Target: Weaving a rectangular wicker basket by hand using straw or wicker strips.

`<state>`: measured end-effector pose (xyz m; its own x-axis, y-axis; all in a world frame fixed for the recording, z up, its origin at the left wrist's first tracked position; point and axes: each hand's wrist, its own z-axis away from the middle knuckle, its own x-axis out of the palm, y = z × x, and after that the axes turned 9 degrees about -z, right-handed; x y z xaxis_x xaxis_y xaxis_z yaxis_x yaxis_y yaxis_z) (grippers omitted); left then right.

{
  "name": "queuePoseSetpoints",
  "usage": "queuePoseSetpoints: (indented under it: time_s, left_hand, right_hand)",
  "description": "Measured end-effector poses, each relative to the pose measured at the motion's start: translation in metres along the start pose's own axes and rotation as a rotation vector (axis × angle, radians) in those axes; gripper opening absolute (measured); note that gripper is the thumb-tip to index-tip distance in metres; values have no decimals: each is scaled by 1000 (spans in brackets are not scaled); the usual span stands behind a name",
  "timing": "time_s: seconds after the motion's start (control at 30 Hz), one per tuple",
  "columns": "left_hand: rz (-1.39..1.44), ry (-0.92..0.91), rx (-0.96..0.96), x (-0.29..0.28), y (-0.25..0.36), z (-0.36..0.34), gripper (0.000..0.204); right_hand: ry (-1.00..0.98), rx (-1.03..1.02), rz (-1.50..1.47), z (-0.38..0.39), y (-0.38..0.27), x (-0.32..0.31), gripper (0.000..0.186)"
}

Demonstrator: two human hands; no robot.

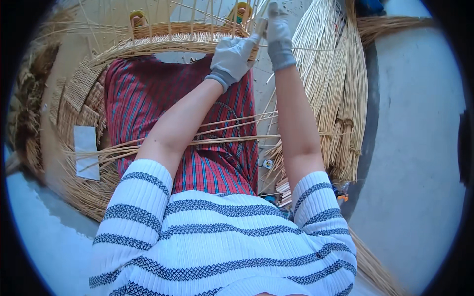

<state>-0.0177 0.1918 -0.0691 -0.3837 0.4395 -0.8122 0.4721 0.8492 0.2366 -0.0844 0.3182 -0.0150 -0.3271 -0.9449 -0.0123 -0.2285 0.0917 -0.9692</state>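
Observation:
A half-woven wicker piece (192, 37) of tan cane lies across the far side of my lap, with thin upright stakes rising from its edge. My left hand (232, 60), in a pale grey work glove, is closed around its right end. Just to the right, my right hand (279, 37), gloved the same way, is raised beside the stakes, its fingers closed at a pale cane strand; its fingertips are partly hard to make out. A red checked cloth (148, 98) covers my lap, and several loose cane strands (222, 141) cross it under my forearms.
A large bundle of pale cane (326, 69) lies on the floor at the right. Woven matting (81, 91) and coiled strands (94, 195) lie at the left, with a white sheet (86, 153) on them. Darker strands (395, 27) lie at the far right.

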Motion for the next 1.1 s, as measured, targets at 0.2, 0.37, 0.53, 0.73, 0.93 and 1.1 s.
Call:
queuePoseSetpoints:
  time_s: [0.2,0.37,0.53,0.73,0.93,1.1]
  left_hand:
    - [130,-23,-57,13,1,3,40]
    - [139,67,-32,17,-2,1,38]
    - [128,11,-25,14,1,0,41]
    - [83,-34,-14,10,-5,4,45]
    - [16,18,1,9,2,4,46]
    - [64,54,-11,14,0,4,47]
  right_hand:
    - [-26,230,-151,-11,31,17,55]
    - [-168,561,-467,-16,25,6,56]
    - [-324,606,-567,-20,26,-9,58]
    - [-257,492,-446,-7,27,6,50]
    - [-279,564,-399,-15,27,-2,49]
    - [-229,554,-451,-17,28,9,53]
